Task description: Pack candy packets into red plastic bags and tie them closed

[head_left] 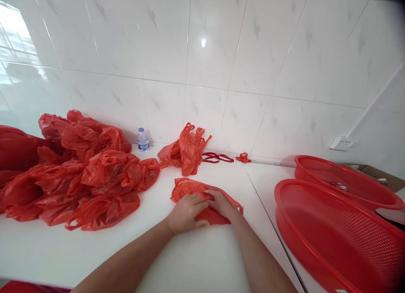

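A red plastic bag (pixel 183 185) lies on the white tabletop in front of me, crumpled and bulging a little. What is inside it, if anything, I cannot make out. My left hand (pixel 187 213) grips the bag's near left part, its fingers bent over the film and the thumb low at the near edge. From the right, my right hand (pixel 220 203) holds the bag's middle with curled fingers. The two hands' fingertips nearly meet there. A loose corner of the bag sticks out past my right wrist.
Many filled red plastic bags (pixel 104 170) are heaped on the left. Along the tiled wall stand a water bottle (pixel 143 141), loose red bags (pixel 190 151), a dark red strap (pixel 218 157) and a small red scrap (pixel 243 157). Red plastic baskets (pixel 316 238) and a cardboard box (pixel 376 174) are right.
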A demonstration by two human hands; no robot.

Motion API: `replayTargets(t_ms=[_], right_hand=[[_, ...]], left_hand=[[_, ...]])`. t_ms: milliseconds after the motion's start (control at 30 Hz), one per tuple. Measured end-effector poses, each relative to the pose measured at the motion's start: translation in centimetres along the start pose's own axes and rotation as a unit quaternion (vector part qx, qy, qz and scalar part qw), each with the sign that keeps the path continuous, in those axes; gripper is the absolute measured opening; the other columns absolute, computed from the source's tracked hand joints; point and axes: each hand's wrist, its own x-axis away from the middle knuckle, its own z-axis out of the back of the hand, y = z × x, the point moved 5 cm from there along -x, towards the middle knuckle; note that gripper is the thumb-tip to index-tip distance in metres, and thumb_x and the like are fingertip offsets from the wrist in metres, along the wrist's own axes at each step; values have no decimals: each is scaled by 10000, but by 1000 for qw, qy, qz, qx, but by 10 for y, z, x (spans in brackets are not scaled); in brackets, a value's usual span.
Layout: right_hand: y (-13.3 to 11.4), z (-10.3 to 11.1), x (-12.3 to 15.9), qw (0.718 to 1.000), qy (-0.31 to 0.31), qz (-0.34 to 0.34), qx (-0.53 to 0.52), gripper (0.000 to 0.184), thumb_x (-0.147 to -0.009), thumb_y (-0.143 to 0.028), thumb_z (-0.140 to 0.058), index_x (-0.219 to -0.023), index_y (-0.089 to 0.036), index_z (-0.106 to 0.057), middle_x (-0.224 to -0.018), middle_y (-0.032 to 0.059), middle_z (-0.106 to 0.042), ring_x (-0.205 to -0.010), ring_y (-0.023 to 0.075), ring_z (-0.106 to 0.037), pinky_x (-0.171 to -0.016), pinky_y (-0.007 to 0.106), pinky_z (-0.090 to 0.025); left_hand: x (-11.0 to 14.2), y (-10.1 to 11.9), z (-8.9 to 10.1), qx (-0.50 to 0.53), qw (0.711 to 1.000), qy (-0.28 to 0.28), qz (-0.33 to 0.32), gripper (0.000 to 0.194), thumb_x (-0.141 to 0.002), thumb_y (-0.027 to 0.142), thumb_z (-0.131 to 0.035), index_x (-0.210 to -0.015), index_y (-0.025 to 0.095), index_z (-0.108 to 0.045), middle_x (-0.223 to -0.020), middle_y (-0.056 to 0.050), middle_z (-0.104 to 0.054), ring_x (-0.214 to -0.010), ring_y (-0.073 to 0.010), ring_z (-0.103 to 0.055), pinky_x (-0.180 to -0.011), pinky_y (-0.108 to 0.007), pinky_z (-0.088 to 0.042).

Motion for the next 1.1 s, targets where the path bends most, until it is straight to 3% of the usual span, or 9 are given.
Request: replayTargets(t_ms=[100, 233, 467, 767, 1100], right_hand=[[-5, 0, -1, 1000, -6, 21, 8, 356, -758, -170, -533, -1096, -214, -636, -1205, 35, -587, -1063, 182, -562, -942, 310, -430], [-10, 3, -3, 999, 2, 45, 24, 358, -740, -110, -484, -1034, -194, -670, -1209, 47, -584, -1091, 186, -542, -955, 300, -411], [-12, 3, -5, 996, 27, 72, 52, 380, -721, -59, -439, -975, -190, -689, -1148, 39, -618, -1063, 171, -553, -964, 289, -392], [-7, 5, -11, 993, 59, 61, 79, 365, -765, -65, -415, -975, -200, -680, -1097, 28, -644, -1001, 166, -578, -917, 291, -421], [5, 5, -15, 992, 66, 42, 97, 377, -805, -89, -411, -1080, -189, -649, -1169, 39, -613, -1092, 158, -542, -984, 298, -380]], left_hand=[[2, 17, -14, -32, 997, -67, -10, 187, -845, 248, -458, -880, 178, -628, -790, -64, -612, -707, -202, -550, -637, -330, -441], [7, 26, -16, -48, 994, -94, -38, 318, -846, 85, -314, -773, 190, -606, -709, -49, -569, -597, -169, -495, -548, -299, -391], [15, 36, -16, -68, 988, -121, -67, 296, -825, 59, -327, -809, 195, -590, -724, -50, -558, -563, -160, -455, -491, -278, -348], [16, 32, -14, -44, 992, -110, -54, 326, -814, 58, -299, -794, 202, -591, -670, -51, -550, -541, -164, -449, -486, -287, -363], [18, 32, -14, 17, 995, -86, -53, 275, -799, 63, -334, -749, 208, -562, -591, -38, -529, -510, -172, -447, -495, -311, -362]])
